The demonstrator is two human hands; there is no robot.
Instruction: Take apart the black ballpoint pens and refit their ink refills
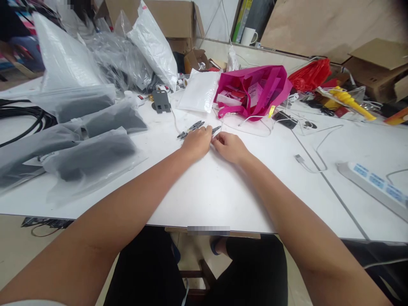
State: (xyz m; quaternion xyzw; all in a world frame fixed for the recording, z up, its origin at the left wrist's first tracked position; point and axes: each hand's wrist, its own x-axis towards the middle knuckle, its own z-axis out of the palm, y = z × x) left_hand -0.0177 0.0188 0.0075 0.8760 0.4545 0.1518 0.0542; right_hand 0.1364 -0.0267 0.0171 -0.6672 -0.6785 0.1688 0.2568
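My left hand [198, 142] rests at the middle of the white table with its fingers closed. A dark pen [216, 129] sticks out on its right side and appears to be in its grip. Beside the same hand, on its far left, several dark pens [192, 128] lie close together. My right hand [232, 147] almost touches the left one, its thumb and fingers pinched together. Whatever those fingertips hold, if anything, is too small or hidden to make out.
Frosted bags with dark contents [92, 155] cover the left side, near a black cable coil [25, 117]. A grey stand [161, 101], a white pouch [200, 90] and a magenta bag [255, 91] stand behind my hands. To the right are a loose USB cable [299, 159] and a power strip [376, 187].
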